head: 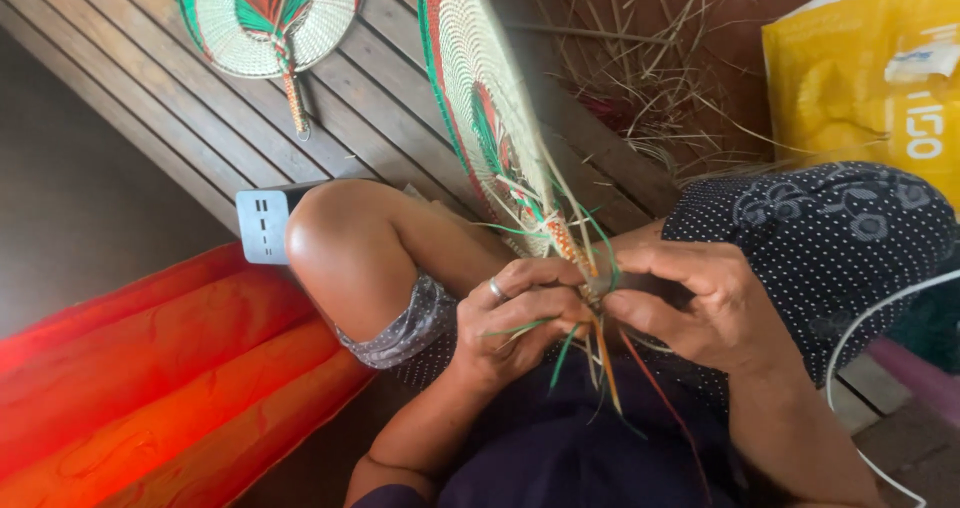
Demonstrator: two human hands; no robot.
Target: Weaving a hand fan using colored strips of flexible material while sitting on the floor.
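Both hands pinched on fan (pixel 478 98) handle base, over lap. Left hand (pixel 515 318), ring on finger, fingers closed round loose green and orange strips (pixel 600 353). Right hand (pixel 690 303) clamps handle from other side. Fan stands edge-on, tilted above knee (pixel 330 233). Second fan (pixel 268 18) flat on wooden slats (pixel 180 98). Orange cushion (pixel 150 368) beside leg. Yellow bag (pixel 870 68) far right.

I read this location as an informal home craft area, set low to the ground. I note a dark slatted wooden platform (pixel 180 88), a finished round woven straw fan in cream, green and red (pixel 262 18) lying on it, a heap of loose dry straw stalks (pixel 650 78), a yellow plastic sack (pixel 865 68) and an orange ribbed inflatable mat (pixel 150 388).
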